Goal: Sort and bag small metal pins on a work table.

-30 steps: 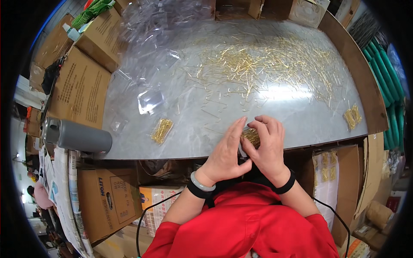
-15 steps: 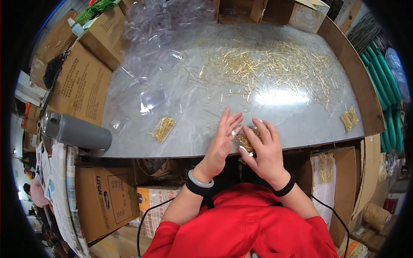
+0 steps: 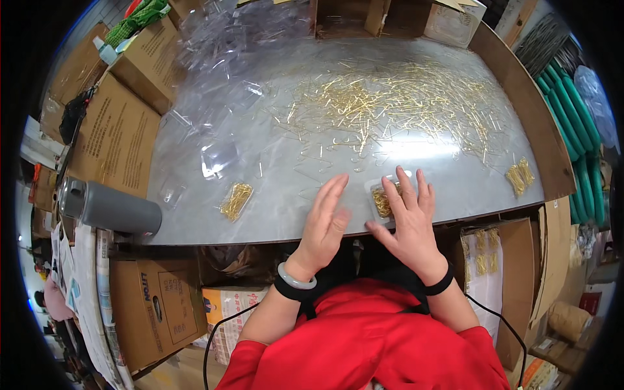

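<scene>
Okay, head view, the only one: a clear plastic tray (image 3: pixel 375 214) of gold wire hooks (image 3: pixel 379 201) lies by the near edge of the grey table (image 3: pixel 279 214), between the two hands but much closer to the right. Right hand (image 3: pixel 411 224) is over the tray's right part, fingers spread apart and pointing away from the body, thumb low by the near left corner (can't tell how firmly it touches, if at all). So from that hand the tray sits underneath and to the left. Visible left side of the tray runs roughly away from the body; the right side is covered, so can't be sure of the long axis. Left hand (image 3: pixel 324 224) is left of the tray with a gap, empty, fingers side by side and the thumb apart, blurred. Nearer hand: right, clearly. Loose gold hooks (image 3: pixel 390 101) spread beyond both hands; a filled packet (image 3: pixel 236 201) lies farther left, and hook bundles (image 3: pixel 520 177) near the table's right wall (image 3: pixel 530 107).
</scene>
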### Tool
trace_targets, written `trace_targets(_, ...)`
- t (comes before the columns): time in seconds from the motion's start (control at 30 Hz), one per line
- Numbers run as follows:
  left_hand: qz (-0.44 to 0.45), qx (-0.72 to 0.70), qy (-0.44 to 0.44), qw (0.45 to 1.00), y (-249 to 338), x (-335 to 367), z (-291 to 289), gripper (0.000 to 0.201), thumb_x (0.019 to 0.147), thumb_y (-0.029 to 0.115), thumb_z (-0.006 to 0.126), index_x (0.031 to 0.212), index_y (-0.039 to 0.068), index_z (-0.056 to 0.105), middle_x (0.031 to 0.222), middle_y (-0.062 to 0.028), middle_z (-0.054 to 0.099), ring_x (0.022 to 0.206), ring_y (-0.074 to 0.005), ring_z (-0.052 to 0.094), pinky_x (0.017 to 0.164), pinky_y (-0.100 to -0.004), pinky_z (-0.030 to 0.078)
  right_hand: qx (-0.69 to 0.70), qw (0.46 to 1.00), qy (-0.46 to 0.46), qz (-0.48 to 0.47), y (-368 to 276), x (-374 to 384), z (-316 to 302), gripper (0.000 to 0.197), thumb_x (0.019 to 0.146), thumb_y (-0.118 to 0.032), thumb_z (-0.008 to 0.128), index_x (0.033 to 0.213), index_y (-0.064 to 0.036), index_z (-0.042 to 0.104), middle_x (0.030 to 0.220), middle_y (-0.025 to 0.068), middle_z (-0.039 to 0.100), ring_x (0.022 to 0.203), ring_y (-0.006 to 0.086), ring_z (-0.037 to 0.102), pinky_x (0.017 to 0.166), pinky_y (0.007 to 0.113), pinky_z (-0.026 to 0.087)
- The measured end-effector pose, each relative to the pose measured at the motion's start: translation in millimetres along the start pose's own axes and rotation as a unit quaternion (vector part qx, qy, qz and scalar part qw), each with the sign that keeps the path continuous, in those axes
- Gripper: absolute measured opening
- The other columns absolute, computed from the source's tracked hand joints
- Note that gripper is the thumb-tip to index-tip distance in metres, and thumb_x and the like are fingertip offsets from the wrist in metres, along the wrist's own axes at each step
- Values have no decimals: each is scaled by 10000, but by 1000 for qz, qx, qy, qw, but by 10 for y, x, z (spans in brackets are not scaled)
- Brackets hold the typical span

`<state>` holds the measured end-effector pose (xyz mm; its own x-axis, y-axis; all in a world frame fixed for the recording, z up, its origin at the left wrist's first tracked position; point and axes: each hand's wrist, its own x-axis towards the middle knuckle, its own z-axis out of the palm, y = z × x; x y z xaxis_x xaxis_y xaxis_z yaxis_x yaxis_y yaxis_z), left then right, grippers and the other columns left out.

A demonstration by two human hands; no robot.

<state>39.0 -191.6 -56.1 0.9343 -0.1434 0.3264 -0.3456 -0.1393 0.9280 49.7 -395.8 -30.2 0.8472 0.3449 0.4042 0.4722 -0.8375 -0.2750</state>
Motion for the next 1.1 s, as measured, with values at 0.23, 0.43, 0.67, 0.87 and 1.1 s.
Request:
trace_targets(0.23,89,248,-23,964,102,145,296,570,978,210,629,1457,-39,445,1521,-242,416,1445,-425,364,1176,-469,327,218,966,107,92,505,-51,-74,461,914,52,540,1371,-6,534,1417,202,524,1296,363,516,1070,391,426)
trace_targets(0.43,105,328,-72,936,56,259,446,481,983,156,594,1407,-50,495,1512,-228,428,1435,-452,357,1168,-494,336,113,988,88,57,429,-39,35,518,853,14,653,1358,-33,551,1360,175,554,1214,370,541,1031,445,437)
trace_targets(0.67,94,346,-74,931,101,247,458,392,959,76,562,1330,-52,563,1478,-239,455,1422,-461,369,1149,-500,363,113,991,67,25,387,37,55,524,853,24,596,1370,-41,546,1355,185,555,1203,366,534,1032,448,425)
trace_targets(0.87,107,361,-74,924,96,239,456,388,948,77,573,1315,-48,572,1470,-244,462,1413,-462,384,1133,-503,383,87,994,66,5,418,46,80,446,895,34,581,1338,-13,552,1240,169,610,1144,368,556,990,455,440)
trace_targets(1.1,113,302,-62,945,51,198,457,700,875,220,754,1449,-16,430,1477,-234,467,1406,-446,406,1129,-490,393,222,963,91,126,371,-26,68,364,948,21,583,1309,-22,564,993,162,640,886,312,630,790,404,512)
